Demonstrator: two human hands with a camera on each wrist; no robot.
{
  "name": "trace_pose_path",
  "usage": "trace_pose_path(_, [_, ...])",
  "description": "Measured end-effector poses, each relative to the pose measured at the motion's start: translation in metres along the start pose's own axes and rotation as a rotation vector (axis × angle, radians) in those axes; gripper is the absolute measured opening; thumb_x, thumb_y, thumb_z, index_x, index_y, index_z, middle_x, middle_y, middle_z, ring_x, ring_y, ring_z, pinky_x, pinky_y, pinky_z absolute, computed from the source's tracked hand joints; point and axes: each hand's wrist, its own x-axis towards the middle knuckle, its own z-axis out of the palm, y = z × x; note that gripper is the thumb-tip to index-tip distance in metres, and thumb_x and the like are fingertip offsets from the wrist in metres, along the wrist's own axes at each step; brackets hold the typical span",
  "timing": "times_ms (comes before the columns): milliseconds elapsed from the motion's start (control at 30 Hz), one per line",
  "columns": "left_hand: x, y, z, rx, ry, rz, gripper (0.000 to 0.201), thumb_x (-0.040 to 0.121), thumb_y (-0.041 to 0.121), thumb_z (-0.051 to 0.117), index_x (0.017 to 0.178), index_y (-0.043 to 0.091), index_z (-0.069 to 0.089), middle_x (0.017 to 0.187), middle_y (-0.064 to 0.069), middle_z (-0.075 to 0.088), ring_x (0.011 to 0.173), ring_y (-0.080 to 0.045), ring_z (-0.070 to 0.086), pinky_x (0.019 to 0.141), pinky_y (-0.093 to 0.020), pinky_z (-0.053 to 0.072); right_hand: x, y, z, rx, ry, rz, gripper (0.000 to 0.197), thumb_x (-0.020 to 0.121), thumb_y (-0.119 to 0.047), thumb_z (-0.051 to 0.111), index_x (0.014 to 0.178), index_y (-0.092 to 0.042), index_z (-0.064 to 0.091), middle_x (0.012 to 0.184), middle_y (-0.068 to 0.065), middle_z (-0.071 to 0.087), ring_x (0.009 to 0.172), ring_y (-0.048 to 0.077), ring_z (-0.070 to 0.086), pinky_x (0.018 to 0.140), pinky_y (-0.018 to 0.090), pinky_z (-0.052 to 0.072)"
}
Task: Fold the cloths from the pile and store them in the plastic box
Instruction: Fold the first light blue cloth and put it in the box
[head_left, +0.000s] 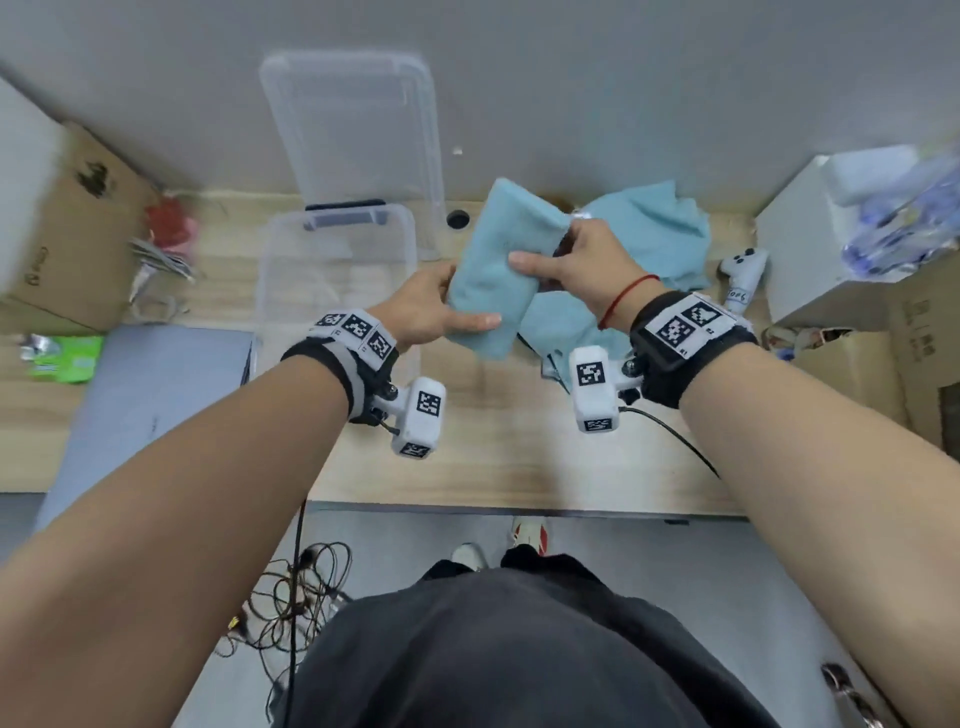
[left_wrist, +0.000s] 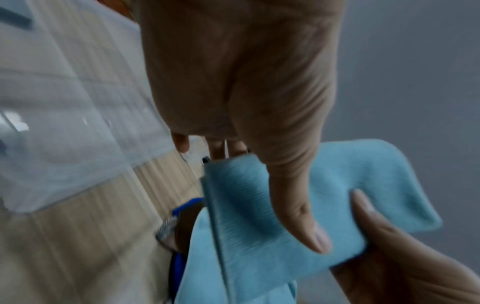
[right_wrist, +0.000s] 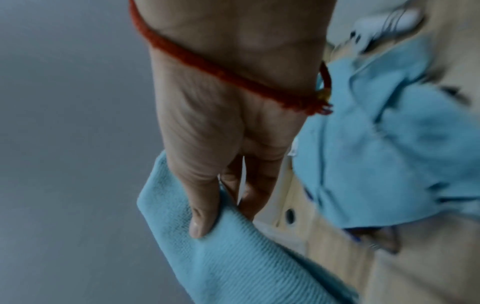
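Folded blue cloth pinched by left hand and right hand, above tabletop beside plastic box.

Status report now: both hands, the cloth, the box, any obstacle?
Left hand and right hand both grip the folded cloth, held above the table. Plastic box open. Pile waits behind. Nothing blocks.

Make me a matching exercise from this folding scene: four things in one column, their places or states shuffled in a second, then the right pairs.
Things:
1. folded cloth
2. cloth pile
3. plastic box
4. lid

Places or states:
A. leaning against the wall behind the box
B. held between both hands
C. open on the table, left of the hands
D. loose heap on the table, behind the right hand

Pairs: 1-B, 2-D, 3-C, 4-A
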Motion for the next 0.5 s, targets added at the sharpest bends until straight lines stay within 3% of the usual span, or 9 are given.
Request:
trace_pose_path(100, [-0.013, 0.011, -0.027, 0.025, 0.039, -0.055, 0.039, 0.080, 0.013, 0.077, 0.117, 0.009, 0.065, 0.103, 0.003, 0.073, 0.090, -0.003, 0.069, 0.078, -0.015, 0.054, 0.017, -0.027, 0.008, 0.136, -0.019, -0.005, 0.022, 0.080, -0.002, 0.075, 0.100, -0.003, 0.065, 0.082, 0.001, 0.072, 0.073, 0.013, 0.069, 0.066, 0.029, 0.057])
trace_pose_path(167, [-0.022, 0.012, -0.046, 0.059, 0.119, -0.081, 0.025, 0.084, 0.017, 0.073, 0.108, 0.012, 0.067, 0.092, 0.006, 0.072, 0.074, 0.003, 0.067, 0.069, -0.011, 0.048, 0.029, -0.034, 0.013, 0.149, -0.027, 0.031, 0.027, 0.080, -0.004, 0.076, 0.103, 0.001, 0.064, 0.086, 0.008, 0.070, 0.076, 0.020, 0.067, 0.066, 0.033, 0.058])
trace_pose_path(333, [-0.029, -0.007, -0.103, -0.143, 0.360, -0.135, 0.024, 0.092, 0.024, 0.063, 0.112, 0.011, 0.063, 0.102, 0.000, 0.070, 0.089, -0.010, 0.068, 0.090, -0.031, 0.047, 0.057, -0.026, 0.035, 0.060, -0.074, 0.181, 0.029, 0.082, -0.012, 0.074, 0.105, 0.003, 0.064, 0.087, 0.013, 0.064, 0.068, 0.024, 0.062, 0.059, 0.028, 0.054])
trace_pose_path(400, [-0.028, -0.017, -0.126, -0.243, 0.443, -0.134, 0.018, 0.095, 0.022, 0.060, 0.107, 0.010, 0.061, 0.105, -0.005, 0.067, 0.095, -0.018, 0.066, 0.086, -0.030, 0.054, 0.072, -0.017, 0.051, 0.030, -0.080, 0.226, 0.032, 0.084, -0.018, 0.074, 0.104, 0.005, 0.064, 0.091, 0.013, 0.060, 0.060, 0.020, 0.061, 0.054, 0.026, 0.051])
trace_pose_path(500, [-0.018, -0.032, -0.154, -0.199, 0.541, -0.164, 0.023, 0.095, 0.021, 0.060, 0.108, 0.002, 0.061, 0.106, -0.014, 0.065, 0.093, -0.024, 0.065, 0.076, -0.030, 0.058, 0.093, -0.009, 0.080, -0.101, -0.111, 0.255, 0.019, 0.087, -0.023, 0.071, 0.082, -0.007, 0.062, 0.087, 0.013, 0.060, 0.053, 0.015, 0.059, 0.049, 0.023, 0.049])
